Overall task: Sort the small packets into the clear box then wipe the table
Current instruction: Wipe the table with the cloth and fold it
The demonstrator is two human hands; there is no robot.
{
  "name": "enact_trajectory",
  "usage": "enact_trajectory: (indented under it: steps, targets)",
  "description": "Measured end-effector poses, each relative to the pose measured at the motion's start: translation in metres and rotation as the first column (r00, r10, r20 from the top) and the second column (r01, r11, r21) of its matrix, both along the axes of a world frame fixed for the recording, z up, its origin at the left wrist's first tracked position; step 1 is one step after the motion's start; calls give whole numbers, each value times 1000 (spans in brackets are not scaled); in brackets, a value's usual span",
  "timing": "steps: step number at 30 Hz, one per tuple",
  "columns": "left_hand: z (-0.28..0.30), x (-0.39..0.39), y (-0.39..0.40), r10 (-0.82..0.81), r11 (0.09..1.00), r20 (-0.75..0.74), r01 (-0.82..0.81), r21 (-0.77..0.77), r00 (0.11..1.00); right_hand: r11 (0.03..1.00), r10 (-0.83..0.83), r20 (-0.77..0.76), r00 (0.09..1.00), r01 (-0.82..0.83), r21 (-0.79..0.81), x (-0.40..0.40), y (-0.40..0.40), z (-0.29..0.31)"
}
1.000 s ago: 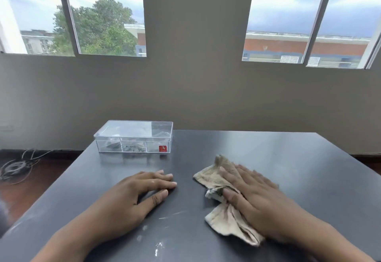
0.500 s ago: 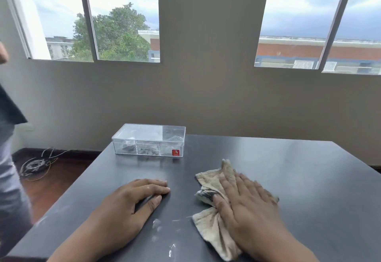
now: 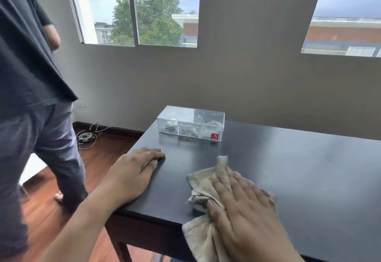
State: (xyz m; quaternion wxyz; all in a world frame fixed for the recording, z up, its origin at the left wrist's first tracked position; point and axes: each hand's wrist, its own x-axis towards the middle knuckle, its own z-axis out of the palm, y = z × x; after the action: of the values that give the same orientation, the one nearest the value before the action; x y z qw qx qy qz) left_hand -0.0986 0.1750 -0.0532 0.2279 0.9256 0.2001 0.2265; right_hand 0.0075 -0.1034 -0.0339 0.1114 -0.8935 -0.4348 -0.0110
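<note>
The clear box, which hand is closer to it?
Left. The left hand lies flat on the table, just in front of the clear box. The right hand presses the cloth farther back.

- The dark table point(image 3: 288, 169) has a smooth, matte top, with a corner and one leg visible at the near left.
- A clear box point(image 3: 190, 123) with a red label sits closed near the far left edge.
- A crumpled beige cloth point(image 3: 203, 181) lies near the front edge, pressed flat under the right hand point(image 3: 243, 208).
- The left hand point(image 3: 134, 171) rests palm-down beside the left edge.
</note>
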Motion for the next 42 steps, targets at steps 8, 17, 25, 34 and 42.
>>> enact_trajectory:
  steps: [8,17,25,34,42]
  targets:
    - [3,-4,-3,48,999,-27,-48,-5,998,995,-84,44,995,87,-57,22,11,4]
    - [0,-5,-2,76,997,0,-76,-29,997,990,128,-41,991,-130,-58,16,29,6]
    - [-2,-6,-2,115,992,42,-113,-54,992,959,258,-72,963,-265,-103,-19,36,6]
    - [1,-9,-3,110,993,28,-109,-56,994,988,116,-38,993,-119,-97,15,80,8]
    - [-4,-6,2,100,994,40,-98,-48,994,952,279,-52,959,-283,-117,-20,35,8]
